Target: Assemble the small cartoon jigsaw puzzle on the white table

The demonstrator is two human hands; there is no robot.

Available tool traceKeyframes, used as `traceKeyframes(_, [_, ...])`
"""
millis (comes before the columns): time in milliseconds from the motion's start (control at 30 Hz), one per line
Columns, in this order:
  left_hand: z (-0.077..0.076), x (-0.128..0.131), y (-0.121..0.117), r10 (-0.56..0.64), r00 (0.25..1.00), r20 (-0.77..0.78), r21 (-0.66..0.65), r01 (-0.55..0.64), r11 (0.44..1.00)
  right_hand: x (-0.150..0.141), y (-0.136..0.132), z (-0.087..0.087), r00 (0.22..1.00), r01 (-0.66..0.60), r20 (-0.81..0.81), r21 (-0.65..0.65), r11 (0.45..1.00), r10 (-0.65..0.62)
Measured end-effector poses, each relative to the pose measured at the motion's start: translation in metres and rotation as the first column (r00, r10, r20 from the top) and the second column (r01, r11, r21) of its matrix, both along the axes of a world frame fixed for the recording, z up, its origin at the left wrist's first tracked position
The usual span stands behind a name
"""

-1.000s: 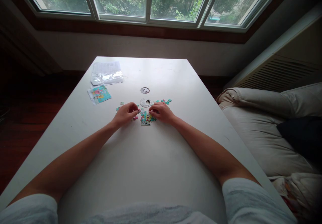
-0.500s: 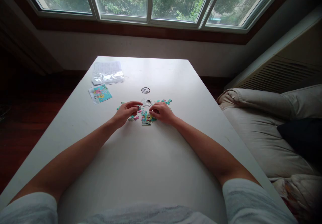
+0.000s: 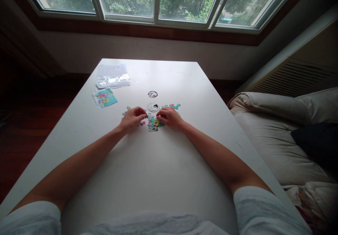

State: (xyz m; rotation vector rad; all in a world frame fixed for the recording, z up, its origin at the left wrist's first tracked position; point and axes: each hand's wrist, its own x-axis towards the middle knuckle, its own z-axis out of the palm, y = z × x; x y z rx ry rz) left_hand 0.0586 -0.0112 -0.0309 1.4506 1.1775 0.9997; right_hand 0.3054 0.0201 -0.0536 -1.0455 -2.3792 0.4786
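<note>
A partly joined jigsaw puzzle [image 3: 153,123] with a yellow cartoon figure lies flat on the white table [image 3: 148,171]. Just left of it, my left hand [image 3: 133,117] pinches a small dark puzzle piece [image 3: 147,116] between thumb and forefinger. My right hand [image 3: 170,117] rests at the puzzle's right edge with curled fingers; whatever its fingertips hold is too small to make out. Loose puzzle pieces [image 3: 175,106] are scattered behind the right hand, and others lie around the left hand, partly hidden by it.
Beyond the puzzle are a round clear-rimmed lid [image 3: 153,107] and a dark-rimmed disc [image 3: 152,94]. A colourful picture card [image 3: 105,97] and a clear plastic bag [image 3: 113,76] lie at the far left. A pale sofa [image 3: 269,136] stands to the right.
My left hand's forefinger, stretched out before, has drawn back to meet the thumb around a puzzle piece. My right hand has barely moved.
</note>
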Motion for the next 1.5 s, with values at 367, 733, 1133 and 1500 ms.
traceKeyframes(367, [-0.004,0.004,-0.006,0.055,0.905,-0.423,0.163,0.016,0.987,-0.003,-0.007,0.005,0.998,-0.013,0.067,0.024,1.0,0.012])
traceKeyframes(733, [-0.009,0.006,-0.006,0.146,0.758,-0.635,0.292,0.061,0.954,-0.004,-0.006,0.004,0.995,-0.015,0.1,0.025,1.0,0.012])
traceKeyframes(1133, [-0.009,0.006,-0.007,0.119,0.747,-0.654,0.309,0.121,0.943,-0.003,-0.007,0.004,0.995,-0.015,0.101,0.026,1.0,0.013])
traceKeyframes(1500, [-0.004,0.009,-0.011,0.144,0.69,-0.71,0.354,0.171,0.92,-0.005,-0.007,0.006,0.994,-0.017,0.109,0.031,0.999,0.014])
